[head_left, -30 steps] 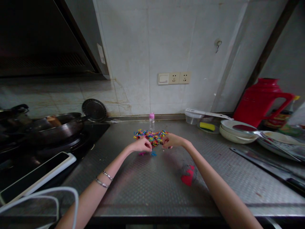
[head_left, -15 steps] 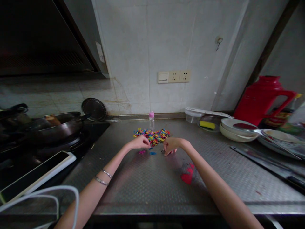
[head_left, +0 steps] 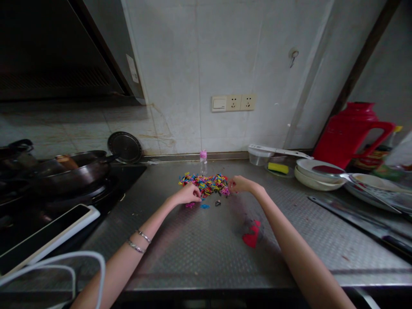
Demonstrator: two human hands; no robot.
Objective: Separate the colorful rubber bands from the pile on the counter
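1. Metal desk (head_left: 199, 257), head view: a pile of small multicoloured bands (head_left: 209, 185) lies mid-desk, just before a pink-capped bottle (head_left: 204, 162)
2. Left hand (head_left: 189, 194): fingertips drawn together near a pink cluster (head_left: 190, 205) and a blue cluster (head_left: 205, 206); whether they grip anything, I cannot tell
3. Right hand (head_left: 240, 183): fingers curled at the pile's right edge; any pinch is indistinct
4. Dark cluster (head_left: 218, 203): between the hands, nearer the person than the pile
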